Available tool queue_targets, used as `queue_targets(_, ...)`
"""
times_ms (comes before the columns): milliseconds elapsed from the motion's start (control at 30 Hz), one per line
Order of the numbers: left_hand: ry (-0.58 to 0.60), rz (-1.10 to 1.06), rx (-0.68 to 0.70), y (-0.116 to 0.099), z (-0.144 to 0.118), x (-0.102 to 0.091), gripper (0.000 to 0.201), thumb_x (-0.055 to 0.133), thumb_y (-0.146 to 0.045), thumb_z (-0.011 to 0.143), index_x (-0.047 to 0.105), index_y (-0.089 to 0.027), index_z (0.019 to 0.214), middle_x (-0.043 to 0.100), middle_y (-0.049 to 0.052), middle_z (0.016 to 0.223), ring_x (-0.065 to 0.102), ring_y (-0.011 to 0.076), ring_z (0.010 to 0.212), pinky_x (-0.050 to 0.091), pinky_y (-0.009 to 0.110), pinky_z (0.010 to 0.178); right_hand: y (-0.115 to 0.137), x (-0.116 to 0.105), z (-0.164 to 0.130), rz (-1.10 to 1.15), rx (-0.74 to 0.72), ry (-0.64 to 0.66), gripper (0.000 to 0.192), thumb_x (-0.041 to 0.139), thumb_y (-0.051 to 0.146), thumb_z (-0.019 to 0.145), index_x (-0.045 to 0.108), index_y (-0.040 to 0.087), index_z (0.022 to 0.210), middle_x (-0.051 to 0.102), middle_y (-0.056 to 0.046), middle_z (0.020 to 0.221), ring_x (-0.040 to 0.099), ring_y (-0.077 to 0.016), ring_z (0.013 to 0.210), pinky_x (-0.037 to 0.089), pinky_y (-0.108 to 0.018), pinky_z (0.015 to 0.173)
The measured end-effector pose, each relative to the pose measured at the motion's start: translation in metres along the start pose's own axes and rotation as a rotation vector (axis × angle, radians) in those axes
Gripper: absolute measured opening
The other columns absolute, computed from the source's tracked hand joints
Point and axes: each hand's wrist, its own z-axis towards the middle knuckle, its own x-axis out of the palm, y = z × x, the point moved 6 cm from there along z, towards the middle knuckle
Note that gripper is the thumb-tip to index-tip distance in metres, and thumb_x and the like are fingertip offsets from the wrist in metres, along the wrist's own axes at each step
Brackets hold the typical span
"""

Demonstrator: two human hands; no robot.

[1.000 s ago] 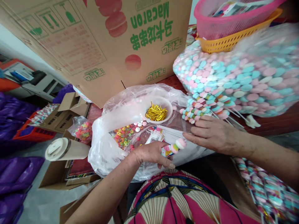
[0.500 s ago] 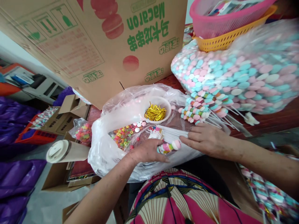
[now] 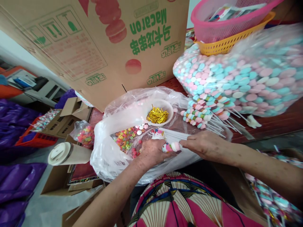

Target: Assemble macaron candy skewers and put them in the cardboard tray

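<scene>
In the head view, my left hand (image 3: 153,152) is closed around a candy skewer (image 3: 170,147) with a colourful printed part and a pink-and-white candy end pointing right. My right hand (image 3: 208,145) has its fingers drawn together at that end; what they pinch is hidden. Just beyond the hands lie white sticks (image 3: 176,135) and small printed wrappers (image 3: 158,133). Behind these, a white bowl (image 3: 170,111) holds gold twist ties (image 3: 157,114). Bead-like ring candies (image 3: 126,137) are spread on the clear plastic bag (image 3: 104,154) to the left.
Finished candy skewers (image 3: 201,110) lie beside a big bag of pastel candies (image 3: 236,75), under pink (image 3: 201,28) and yellow baskets (image 3: 220,47). A large carton (image 3: 90,56) stands at the back. A paper cup (image 3: 75,153) and a candy pouch (image 3: 85,135) are left.
My right hand has moved slightly left and down, its stretched index finger now curled in with the others at the skewer's end. My left hand has shifted slightly right with the skewer.
</scene>
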Motion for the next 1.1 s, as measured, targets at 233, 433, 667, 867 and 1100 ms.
queue_targets(233,0.025,-0.075,0.019,-0.009,0.004,0.001,0.050,0.059,-0.069,0.072,0.066,-0.020,0.081,0.069,0.006,0.080,0.061,0.0234,0.077,0.036,0.028,0.063,0.007,0.000,0.009,-0.011,-0.042,0.105,0.027,0.047,0.005,0.081,0.065,0.019,0.094,0.063,-0.001,0.064,0.054,-0.0130,0.053,0.016,-0.028,0.048)
queue_targets(433,0.093,-0.409,0.042,-0.017,0.006,0.011,0.039,0.071,-0.057,0.069,0.061,-0.020,0.079,0.062,-0.001,0.074,0.056,0.0177,0.073,0.037,0.025,0.062,0.004,-0.002,0.019,0.128,-0.051,0.033,0.021,0.047,0.012,0.088,0.067,0.016,0.091,0.065,-0.005,0.076,0.057,-0.0150,0.067,0.029,-0.025,0.056)
queue_targets(667,0.138,-0.452,0.042,-0.017,0.011,0.011,0.037,0.076,-0.042,0.067,0.060,-0.021,0.093,0.064,-0.001,0.083,0.059,0.0196,0.080,0.041,0.027,0.067,0.012,0.003,0.027,0.084,-0.086,0.046,0.015,0.053,0.008,0.078,0.067,0.014,0.083,0.066,-0.007,0.075,0.057,-0.0181,0.071,0.035,-0.029,0.066)
queue_targets(867,0.192,-0.595,0.092,-0.014,0.009,0.014,0.089,0.079,-0.044,0.063,0.037,-0.020,0.137,0.067,0.007,0.107,0.061,0.0248,0.098,0.046,0.035,0.087,0.009,0.024,0.034,0.271,0.063,0.101,0.020,0.047,0.017,0.087,0.065,0.015,0.077,0.065,-0.006,0.072,0.057,-0.0169,0.067,0.034,-0.027,0.062)
queue_targets(1100,0.199,-0.378,0.116,0.024,-0.016,0.005,0.030,0.058,-0.032,0.083,0.059,-0.019,0.110,0.065,0.009,0.104,0.059,0.0282,0.101,0.044,0.038,0.089,-0.019,-0.003,0.017,0.405,0.027,-0.058,0.033,0.037,0.023,0.095,0.059,0.015,0.073,0.057,-0.002,0.065,0.050,-0.0135,0.063,0.032,-0.024,0.059)
